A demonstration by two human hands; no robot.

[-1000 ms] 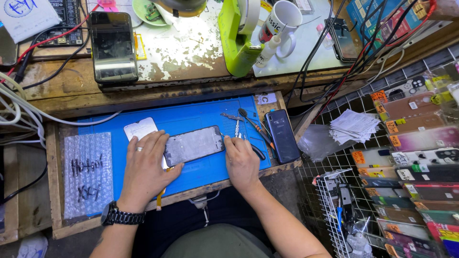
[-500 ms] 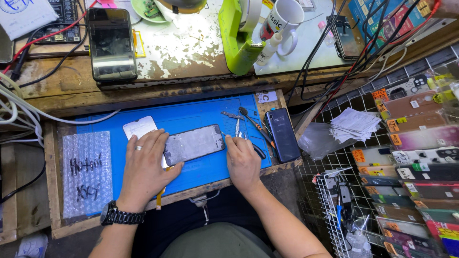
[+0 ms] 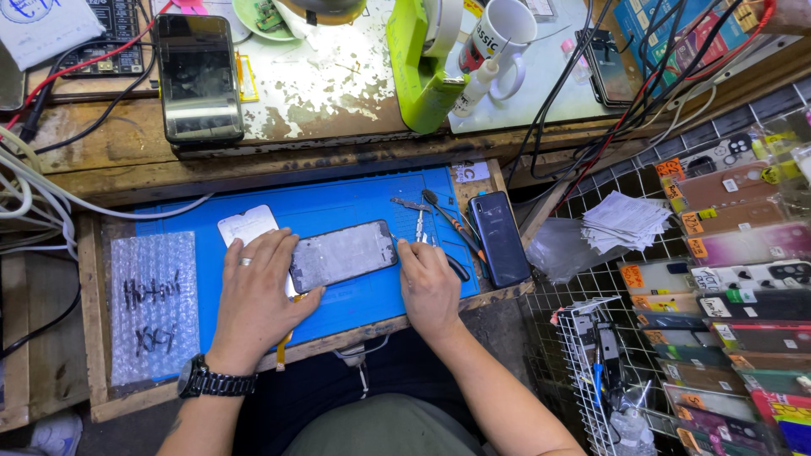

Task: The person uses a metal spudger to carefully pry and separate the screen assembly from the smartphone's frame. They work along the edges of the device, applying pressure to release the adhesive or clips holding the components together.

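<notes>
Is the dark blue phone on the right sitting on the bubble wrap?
No, the dark blue phone lies at the blue mat's right edge; the bubble wrap is far left.

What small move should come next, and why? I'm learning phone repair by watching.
Probably pick up a tool: the left hand already steadies the phone frame on the blue mat, and the right hand rests empty by its right end, with the tools just beyond.
</notes>
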